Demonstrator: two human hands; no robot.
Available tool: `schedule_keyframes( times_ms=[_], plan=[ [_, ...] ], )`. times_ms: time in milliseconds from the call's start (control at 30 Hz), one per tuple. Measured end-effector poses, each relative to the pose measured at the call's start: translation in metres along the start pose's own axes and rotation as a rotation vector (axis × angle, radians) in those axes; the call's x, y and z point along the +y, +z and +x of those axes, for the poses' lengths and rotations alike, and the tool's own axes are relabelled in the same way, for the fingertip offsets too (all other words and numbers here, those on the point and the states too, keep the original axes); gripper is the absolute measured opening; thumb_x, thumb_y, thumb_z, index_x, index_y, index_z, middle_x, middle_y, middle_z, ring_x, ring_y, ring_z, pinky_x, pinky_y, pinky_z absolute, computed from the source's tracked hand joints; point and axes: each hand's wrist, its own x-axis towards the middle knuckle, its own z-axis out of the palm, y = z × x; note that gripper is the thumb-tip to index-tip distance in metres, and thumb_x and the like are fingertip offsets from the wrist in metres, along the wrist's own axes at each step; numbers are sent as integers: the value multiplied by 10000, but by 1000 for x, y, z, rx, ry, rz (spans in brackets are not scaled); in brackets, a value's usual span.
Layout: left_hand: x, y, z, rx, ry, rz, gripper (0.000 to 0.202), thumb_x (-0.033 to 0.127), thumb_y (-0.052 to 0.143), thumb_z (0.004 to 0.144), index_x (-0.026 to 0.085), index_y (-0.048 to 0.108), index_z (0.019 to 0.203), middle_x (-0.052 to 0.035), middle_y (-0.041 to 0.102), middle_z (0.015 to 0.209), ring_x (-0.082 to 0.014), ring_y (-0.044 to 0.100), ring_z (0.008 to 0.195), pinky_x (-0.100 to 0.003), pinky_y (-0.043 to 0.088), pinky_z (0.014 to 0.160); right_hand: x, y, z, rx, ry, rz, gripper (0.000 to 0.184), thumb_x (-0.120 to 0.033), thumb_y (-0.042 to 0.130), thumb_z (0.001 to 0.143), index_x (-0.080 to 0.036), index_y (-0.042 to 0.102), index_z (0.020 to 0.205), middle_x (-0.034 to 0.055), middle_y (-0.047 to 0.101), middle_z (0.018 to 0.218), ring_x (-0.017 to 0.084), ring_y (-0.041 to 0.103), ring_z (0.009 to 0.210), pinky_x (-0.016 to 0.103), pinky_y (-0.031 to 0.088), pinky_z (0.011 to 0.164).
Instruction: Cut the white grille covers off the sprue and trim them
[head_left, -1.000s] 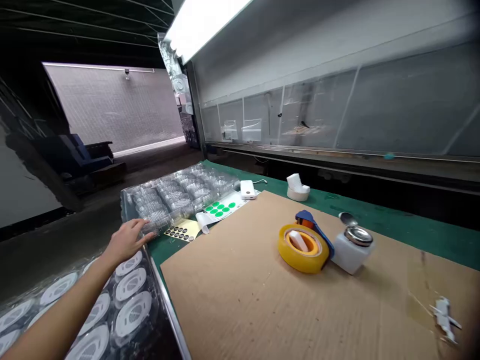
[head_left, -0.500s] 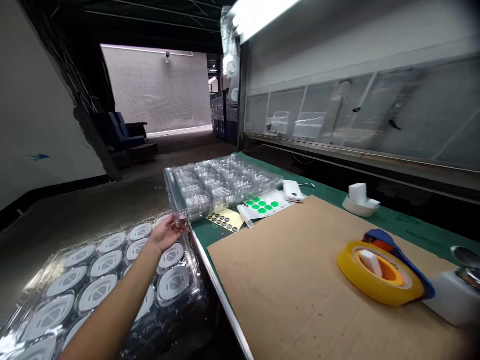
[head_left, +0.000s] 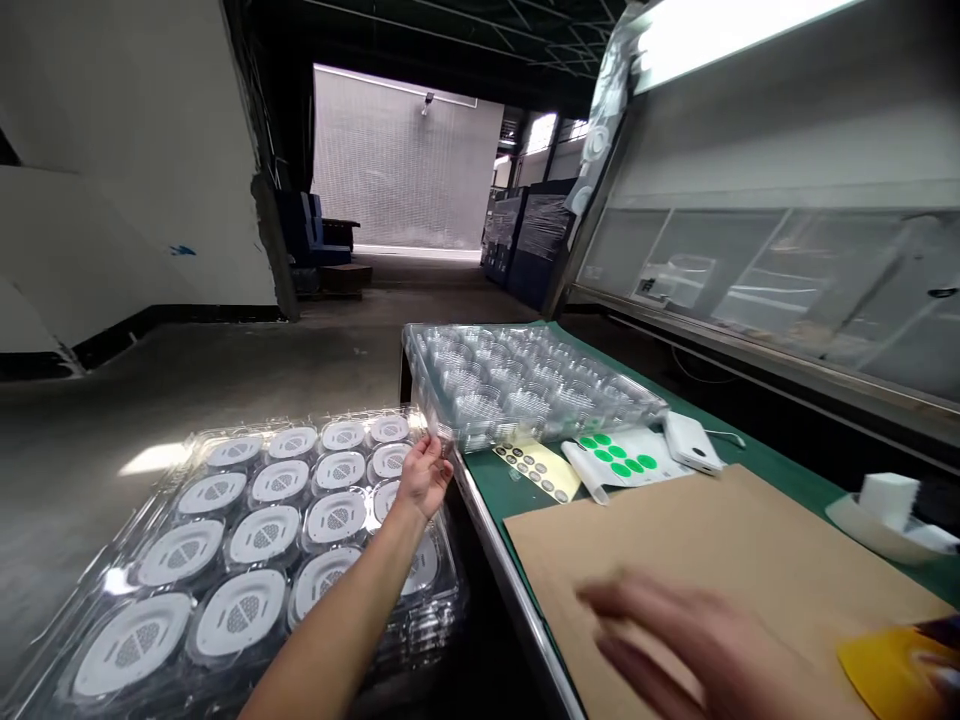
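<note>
My left hand (head_left: 426, 480) is closed at the near left corner of a clear plastic blister tray (head_left: 480, 405), its fingers curled around that corner. The tray, with rows of round ribbed pockets, lies on the green table top. Below the left hand and forearm, another clear tray (head_left: 238, 535) holds rows of white rounded parts with perforated centres. My right hand (head_left: 675, 640), blurred, hovers over a brown cardboard sheet (head_left: 645, 530) with its fingers apart and nothing seen in them.
Beside the clear tray lie a yellow sheet of dark round stickers (head_left: 540, 472), a white sheet with green dots (head_left: 622, 455) and a white device with a cable (head_left: 691, 443). A yellow tape roll (head_left: 885, 670) and a bowl of white blocks (head_left: 877, 530) stand on the right.
The view has turned left, so things appear further right. My right hand has come into view over the cardboard. My left hand stays at the tray's corner.
</note>
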Motion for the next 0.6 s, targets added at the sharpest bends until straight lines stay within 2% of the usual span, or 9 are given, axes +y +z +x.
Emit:
schedule_keyframes(
  times_ms=[33, 133, 233, 300, 400, 500, 600],
  plan=[
    [-2, -1, 1, -5, 7, -5, 231, 287, 610, 934, 137, 594, 1109, -49, 628, 1004, -136, 623, 776, -279, 560, 649, 5, 7, 27, -95, -19, -29, 193, -333, 538, 975, -202, 634, 1079, 42, 665, 994, 159, 639, 826, 326, 560, 719],
    [-7, -3, 1, -28, 17, -14, 215, 276, 612, 933, 134, 596, 1093, -41, 627, 978, -126, 616, 748, -260, 553, 623, 19, 39, 108, -187, 45, -130, 255, -273, 614, 921, -183, 617, 1160, 91, 657, 1079, 233, 617, 1000, 412, 527, 860],
    [-10, -3, 1, -62, 23, -16, 203, 265, 612, 933, 131, 597, 1085, -34, 624, 953, -114, 608, 718, -239, 541, 591, 33, 80, 165, -211, 135, -186, 352, -388, 609, 930, -171, 589, 1208, 98, 603, 1230, 264, 564, 1146, 492, 473, 965],
    [-13, -3, 2, -78, 42, -22, 202, 259, 610, 934, 131, 596, 1090, -31, 622, 943, -107, 601, 698, -224, 532, 569, 39, 104, 181, -217, 209, -200, 389, -446, 586, 938, -172, 586, 1215, 97, 597, 1247, 263, 567, 1150, 516, 449, 995],
    [-20, -3, 2, -79, 91, -40, 195, 249, 609, 935, 131, 592, 1090, -22, 616, 920, -95, 587, 668, -203, 512, 536, 43, 124, 184, -195, 304, -209, 455, -469, 567, 944, -179, 540, 1294, 105, 575, 1292, 281, 542, 1197, 564, 380, 1056],
    [-28, -2, 2, -65, 138, -58, 182, 247, 606, 937, 129, 591, 1074, -9, 604, 879, -81, 563, 625, -184, 486, 503, 44, 127, 182, -193, 352, -202, 510, -489, 564, 939, -183, 502, 1343, 112, 564, 1310, 298, 521, 1228, 590, 346, 1074],
    [-34, -1, 2, -46, 166, -61, 170, 251, 599, 942, 138, 592, 1068, -1, 598, 853, -72, 541, 593, -176, 467, 485, 45, 121, 183, -211, 328, -173, 504, -502, 566, 935, -180, 519, 1320, 106, 586, 1269, 289, 544, 1193, 576, 372, 1056]
  ],
)
